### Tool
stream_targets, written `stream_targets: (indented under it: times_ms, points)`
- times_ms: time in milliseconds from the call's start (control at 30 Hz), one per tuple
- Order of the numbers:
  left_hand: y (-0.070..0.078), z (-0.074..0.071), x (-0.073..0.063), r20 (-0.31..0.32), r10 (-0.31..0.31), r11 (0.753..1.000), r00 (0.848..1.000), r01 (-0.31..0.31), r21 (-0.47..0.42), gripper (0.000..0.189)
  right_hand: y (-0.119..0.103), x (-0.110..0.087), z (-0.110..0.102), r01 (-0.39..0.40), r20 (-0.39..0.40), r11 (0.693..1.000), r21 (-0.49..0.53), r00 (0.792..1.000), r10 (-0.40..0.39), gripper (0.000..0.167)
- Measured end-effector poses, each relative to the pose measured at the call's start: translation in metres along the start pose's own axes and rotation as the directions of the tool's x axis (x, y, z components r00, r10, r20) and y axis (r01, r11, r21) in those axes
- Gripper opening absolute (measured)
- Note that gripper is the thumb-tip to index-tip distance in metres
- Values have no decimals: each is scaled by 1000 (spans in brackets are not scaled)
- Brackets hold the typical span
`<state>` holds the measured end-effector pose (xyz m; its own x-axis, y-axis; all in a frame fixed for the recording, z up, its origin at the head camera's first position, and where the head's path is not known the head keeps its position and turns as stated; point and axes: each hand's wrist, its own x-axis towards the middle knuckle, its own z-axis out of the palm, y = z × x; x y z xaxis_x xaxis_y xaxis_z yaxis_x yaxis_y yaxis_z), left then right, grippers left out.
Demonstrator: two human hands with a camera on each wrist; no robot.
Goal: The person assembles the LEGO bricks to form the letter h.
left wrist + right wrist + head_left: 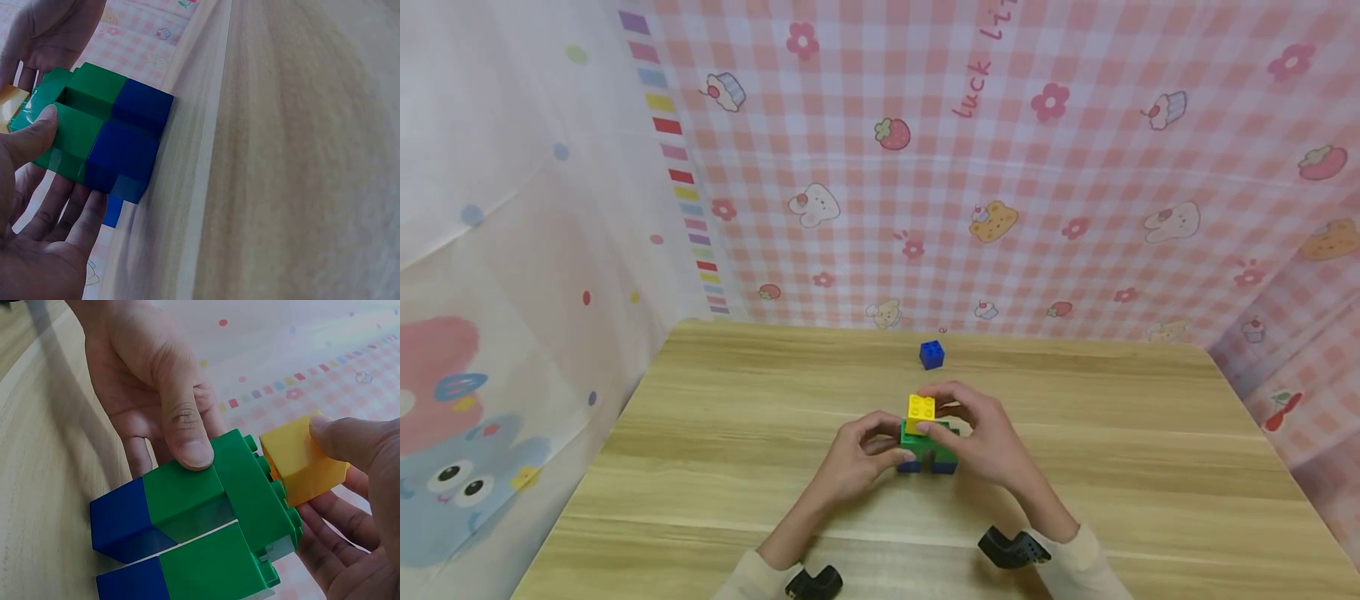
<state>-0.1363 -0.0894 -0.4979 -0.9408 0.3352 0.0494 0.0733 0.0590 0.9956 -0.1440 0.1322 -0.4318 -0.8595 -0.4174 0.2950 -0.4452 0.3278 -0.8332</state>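
A small block build stands on the table: two blue bricks (128,519) at the bottom, two green bricks (181,497) above them, and a longer green brick (250,487) bridging the top. My left hand (855,461) grips this build from its left side, thumb pressed on a green brick near the bridge and fingers behind. Between thumb and fingers, my right hand (988,433) pinches a yellow brick (921,408). In the right wrist view the yellow brick sits right at the bridge's studs. Its own studs face up in the head view.
A loose blue brick (932,355) lies behind the build, toward the back edge of the wooden table (737,467). A checked cloth (925,183) hangs behind the table, and a pale printed curtain (512,250) hangs at the left.
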Motion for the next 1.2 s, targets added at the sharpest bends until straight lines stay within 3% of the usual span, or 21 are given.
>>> stream_targets:
  times_ms: [833,1000,1200]
  points:
    - [-1,0,-2,10,7,1000,1000,-7,-15,32,0,-3,5,0,55,1000,-5,999,0,34]
    - [-2,3,1,36,32,999,999,-31,-18,32,3,-6,3,18,25,1000,-22,1000,-18,34]
    - [-1,-2,-2,14,34,999,999,-34,-5,31,2,-2,6,52,43,999,-17,998,-51,33]
